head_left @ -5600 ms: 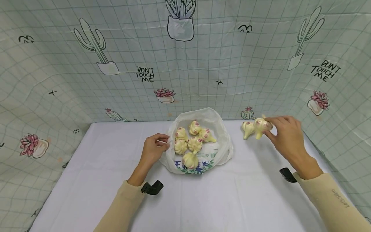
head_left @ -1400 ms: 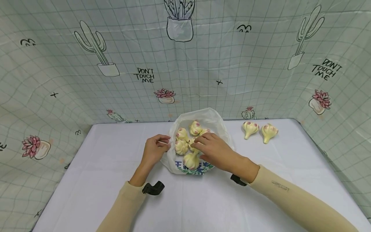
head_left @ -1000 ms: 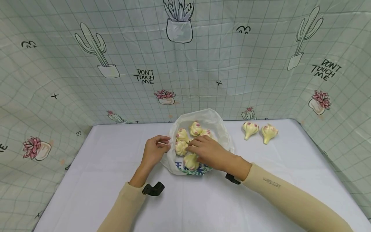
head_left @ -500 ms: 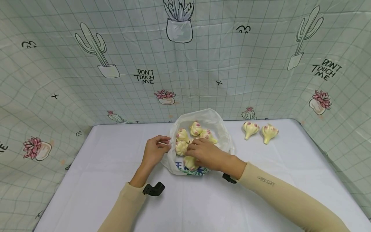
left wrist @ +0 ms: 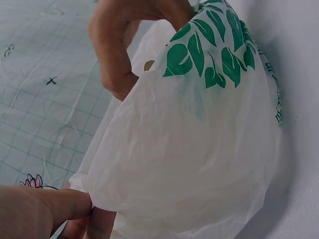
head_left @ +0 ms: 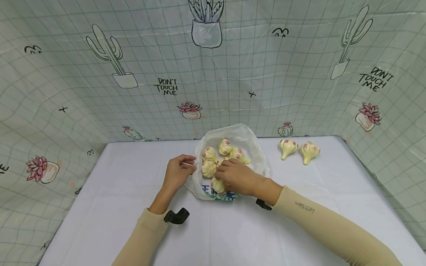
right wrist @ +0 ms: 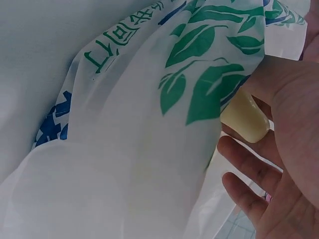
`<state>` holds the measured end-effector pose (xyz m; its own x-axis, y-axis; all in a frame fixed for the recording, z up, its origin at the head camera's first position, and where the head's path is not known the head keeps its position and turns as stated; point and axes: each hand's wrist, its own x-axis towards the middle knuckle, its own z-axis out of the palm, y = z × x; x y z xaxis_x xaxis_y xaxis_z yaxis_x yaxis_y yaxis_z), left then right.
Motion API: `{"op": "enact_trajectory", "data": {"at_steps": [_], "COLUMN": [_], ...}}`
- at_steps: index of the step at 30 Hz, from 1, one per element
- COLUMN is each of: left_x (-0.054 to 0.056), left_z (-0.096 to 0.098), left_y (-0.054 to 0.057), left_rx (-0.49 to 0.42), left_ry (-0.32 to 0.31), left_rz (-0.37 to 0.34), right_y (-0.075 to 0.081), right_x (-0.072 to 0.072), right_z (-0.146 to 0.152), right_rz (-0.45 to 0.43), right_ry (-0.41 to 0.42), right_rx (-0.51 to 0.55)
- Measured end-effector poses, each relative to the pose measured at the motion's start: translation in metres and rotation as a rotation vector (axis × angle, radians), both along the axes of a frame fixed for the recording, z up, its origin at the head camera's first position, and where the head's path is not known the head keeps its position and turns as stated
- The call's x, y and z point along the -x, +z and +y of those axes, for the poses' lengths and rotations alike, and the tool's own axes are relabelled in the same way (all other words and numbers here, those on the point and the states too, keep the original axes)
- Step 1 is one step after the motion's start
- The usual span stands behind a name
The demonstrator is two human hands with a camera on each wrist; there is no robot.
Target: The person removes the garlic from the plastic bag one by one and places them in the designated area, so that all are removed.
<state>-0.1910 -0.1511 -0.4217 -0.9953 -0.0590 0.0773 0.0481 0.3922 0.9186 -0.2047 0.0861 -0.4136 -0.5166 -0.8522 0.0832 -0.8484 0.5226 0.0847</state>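
A white plastic bag [head_left: 259,155] with green leaf print lies in the middle of the table, its mouth toward me. Several pale garlic bulbs [head_left: 209,169] with pinkish streaks are inside. My left hand [head_left: 177,171] pinches the bag's left rim between thumb and fingers, as the left wrist view shows close up. Inside the mouth, my right hand [head_left: 237,177] has its fingers curled down round a garlic bulb near the centre, mostly hidden under the hand. In the right wrist view that bulb's stem [right wrist: 246,119] shows by the palm, partly behind the bag's printed edge.
Two more garlic bulbs, one [head_left: 288,148] beside the other [head_left: 310,152], lie apart from the bag at the table's back right. A white cloth covers the table [head_left: 216,236]. Behind it hangs a checked curtain [head_left: 229,77] with cactus drawings.
My right hand has set a garlic bulb down beside another at the back right, then come left into the bag and closed its fingers among the bulbs. My left hand stays at the rim.
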Motion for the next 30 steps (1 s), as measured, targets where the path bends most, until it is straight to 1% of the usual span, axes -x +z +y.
{"op": "enact_trajectory", "data": {"at_steps": [6, 13, 17, 20, 25, 30], "left_x": [0.0, 0.0, 0.0, 0.0, -0.001, -0.002], "left_z": [0.0, 0.0, 0.0, 0.001, 0.0, 0.001], "left_y": [0.001, 0.001, 0.001, 0.001, 0.003, 0.002], "left_rx": [0.007, 0.008, 0.003, -0.001, -0.005, -0.004], "left_ry": [0.005, 0.007, 0.011, 0.012, 0.005, 0.005], "left_rz": [-0.003, -0.011, -0.013, -0.016, -0.002, -0.004], "right_y": [-0.001, -0.003, -0.004, -0.003, -0.001, -0.001], "right_x": [0.001, 0.002, 0.002, 0.001, 0.002, 0.002], "right_z": [0.003, 0.007, 0.01, 0.011, 0.012, 0.013], "right_rz": [-0.003, 0.04, 0.048, 0.039, 0.013, 0.031], "right_ry": [0.001, 0.013, 0.024, 0.029, 0.02, 0.04], "right_rx": [0.035, 0.057, 0.067, 0.061, 0.018, 0.028]}}
